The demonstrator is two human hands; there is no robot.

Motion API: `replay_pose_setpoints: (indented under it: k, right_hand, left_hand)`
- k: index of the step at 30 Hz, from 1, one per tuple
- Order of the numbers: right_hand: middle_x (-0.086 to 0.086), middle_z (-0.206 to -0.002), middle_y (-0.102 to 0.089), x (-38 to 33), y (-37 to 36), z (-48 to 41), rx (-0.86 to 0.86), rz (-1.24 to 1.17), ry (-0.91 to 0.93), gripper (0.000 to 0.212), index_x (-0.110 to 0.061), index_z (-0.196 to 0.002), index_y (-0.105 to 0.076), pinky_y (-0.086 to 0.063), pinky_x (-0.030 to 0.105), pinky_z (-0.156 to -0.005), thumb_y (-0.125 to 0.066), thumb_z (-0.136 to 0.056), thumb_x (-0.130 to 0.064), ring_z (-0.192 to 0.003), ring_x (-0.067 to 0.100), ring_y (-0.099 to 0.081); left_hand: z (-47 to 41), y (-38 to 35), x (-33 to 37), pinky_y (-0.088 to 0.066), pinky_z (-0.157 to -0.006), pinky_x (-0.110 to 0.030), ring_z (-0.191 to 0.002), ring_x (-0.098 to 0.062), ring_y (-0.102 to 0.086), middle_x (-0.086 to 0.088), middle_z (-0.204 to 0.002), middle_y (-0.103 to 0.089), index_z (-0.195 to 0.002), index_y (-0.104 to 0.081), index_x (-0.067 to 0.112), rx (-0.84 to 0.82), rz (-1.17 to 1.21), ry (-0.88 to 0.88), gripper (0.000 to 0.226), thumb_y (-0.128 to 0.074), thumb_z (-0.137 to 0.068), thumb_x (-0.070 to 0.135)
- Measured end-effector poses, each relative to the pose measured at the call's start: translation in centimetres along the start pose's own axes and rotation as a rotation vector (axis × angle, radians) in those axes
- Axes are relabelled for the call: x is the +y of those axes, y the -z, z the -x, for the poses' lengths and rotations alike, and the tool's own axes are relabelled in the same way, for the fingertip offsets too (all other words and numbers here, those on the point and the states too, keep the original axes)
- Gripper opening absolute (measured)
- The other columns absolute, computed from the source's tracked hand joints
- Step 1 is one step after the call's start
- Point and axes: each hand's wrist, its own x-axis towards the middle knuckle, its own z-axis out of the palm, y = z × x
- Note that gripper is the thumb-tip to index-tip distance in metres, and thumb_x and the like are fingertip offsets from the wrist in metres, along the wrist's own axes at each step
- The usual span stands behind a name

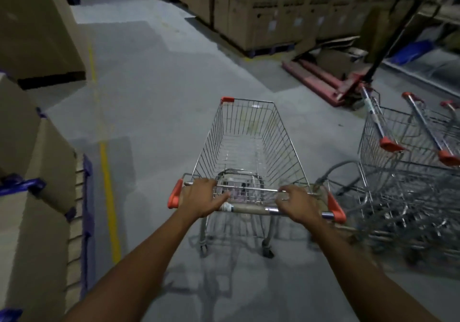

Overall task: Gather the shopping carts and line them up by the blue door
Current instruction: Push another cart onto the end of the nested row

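An empty wire shopping cart (249,144) with orange corner caps stands on the grey floor straight ahead of me. My left hand (201,198) grips the left end of its handle bar (251,208). My right hand (296,204) grips the right end of the same bar. To the right, several more carts (408,162) stand nested together, their orange-tipped handles pointing toward me. No blue door is in view.
Stacked cardboard boxes (29,147) with blue straps line the left side, beside a yellow floor line (108,184). More boxes on pallets (273,15) stand at the back. A red pallet jack (331,80) lies at the back right. Open grey floor stretches ahead on the left.
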Motion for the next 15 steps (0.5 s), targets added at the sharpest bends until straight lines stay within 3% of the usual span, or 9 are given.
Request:
replay_pose_setpoints:
  k: [2, 6, 15]
  right_hand:
    - [0.002, -0.123, -0.066, -2.6, -0.6, -0.7, 0.012, -0.018, -0.061, 0.072, -0.025, -0.122, -0.066, -0.050, 0.043, -0.093, -0.042, -0.070, -0.068, -0.112, 0.024, -0.060]
    - [-0.003, -0.126, -0.064, -7.6, -1.7, -3.2, 0.079, 0.035, -0.176, 0.045, -0.029, -0.125, -0.064, -0.046, 0.036, -0.089, -0.060, -0.085, -0.049, -0.114, 0.019, -0.059]
    - [0.001, -0.115, -0.070, -14.8, -3.6, -17.8, 0.194, -0.008, -0.381, 0.055, -0.028, -0.120, -0.067, -0.051, 0.040, -0.086, -0.048, -0.080, -0.060, -0.106, 0.023, -0.062]
  left_hand:
    - [-2.3, 1.1, -2.4, -0.048, -0.095, -0.045, -0.119, -0.023, -0.057, -0.006, -0.126, -0.063, -0.128, -0.061, 0.020, -0.035, -0.007, -0.057, 0.082, -0.030, -0.086, 0.083]
    - [-8.2, 2.7, -7.1, -0.047, -0.097, -0.044, -0.122, -0.021, -0.055, -0.003, -0.130, -0.061, -0.131, -0.059, 0.022, -0.068, -0.043, -0.175, 0.076, -0.034, -0.089, 0.080]
    - [-29.5, 5.8, -14.7, -0.049, -0.096, -0.043, -0.120, -0.018, -0.058, 0.000, -0.131, -0.063, -0.131, -0.060, 0.024, -0.108, -0.056, -0.408, 0.092, -0.020, -0.078, 0.088]
